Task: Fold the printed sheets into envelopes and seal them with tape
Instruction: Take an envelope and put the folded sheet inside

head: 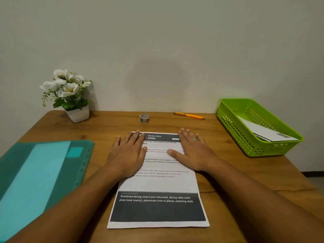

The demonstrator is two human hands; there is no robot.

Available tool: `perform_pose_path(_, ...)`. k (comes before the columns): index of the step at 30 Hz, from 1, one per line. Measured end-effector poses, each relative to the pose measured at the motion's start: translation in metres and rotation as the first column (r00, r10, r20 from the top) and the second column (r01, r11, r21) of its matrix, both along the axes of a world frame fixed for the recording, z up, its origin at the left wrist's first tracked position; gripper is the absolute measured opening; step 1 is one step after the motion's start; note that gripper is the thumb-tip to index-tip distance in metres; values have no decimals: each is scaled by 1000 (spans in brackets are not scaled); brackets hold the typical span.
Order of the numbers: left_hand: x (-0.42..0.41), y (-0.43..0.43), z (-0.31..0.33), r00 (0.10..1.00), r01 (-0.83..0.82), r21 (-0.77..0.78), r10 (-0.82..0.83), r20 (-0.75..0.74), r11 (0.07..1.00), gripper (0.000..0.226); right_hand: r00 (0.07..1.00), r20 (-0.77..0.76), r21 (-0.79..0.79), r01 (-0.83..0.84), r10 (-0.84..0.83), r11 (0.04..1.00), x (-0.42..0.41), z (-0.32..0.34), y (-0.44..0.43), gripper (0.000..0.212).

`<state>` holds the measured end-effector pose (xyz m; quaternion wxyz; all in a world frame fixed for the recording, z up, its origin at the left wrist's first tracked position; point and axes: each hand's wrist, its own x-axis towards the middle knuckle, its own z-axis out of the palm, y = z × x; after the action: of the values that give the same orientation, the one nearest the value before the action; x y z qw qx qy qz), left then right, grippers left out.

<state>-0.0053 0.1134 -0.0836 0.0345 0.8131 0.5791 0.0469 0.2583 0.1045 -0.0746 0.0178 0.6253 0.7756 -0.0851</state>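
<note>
Two flat hands, one printed sheet (157,185) on the wooden table (228,181).
Left hand (128,153) and right hand (192,149) pressed it, fingers straight, gripping nothing; beyond sat one tape roll (144,118), one orange pen (189,115), and one green basket (252,137) holding perhaps two envelopes (266,132).

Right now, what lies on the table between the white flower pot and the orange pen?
Only the tape roll, apart from the flower pot and the pen; the head view shows it.
</note>
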Motion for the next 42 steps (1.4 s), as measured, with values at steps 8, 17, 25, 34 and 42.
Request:
perform_pose_path(8,40,-2,9,985,167,-36,-169,-45,985,66,1000,-12,31,13,-13,999,5,-4,2,103)
perform_pose_path(17,-18,32,9,997,29,-77,-34,-74,997,115,1000,-19,41,11,-10,999,7,-4,1,106)
perform_pose_path(25,-21,21,12,991,7,47,-13,133,999,93,959,-261,114,145,-111,983,8,-2,-4,115)
perform_pose_path(34,-20,16,14,987,-22,108,5,161,994,93,910,-403,128,158,-94,979,11,-1,-8,103)
perform_pose_path(42,-17,10,17,985,-58,120,37,169,991,88,801,-543,166,396,-252,903,13,-6,-3,96)
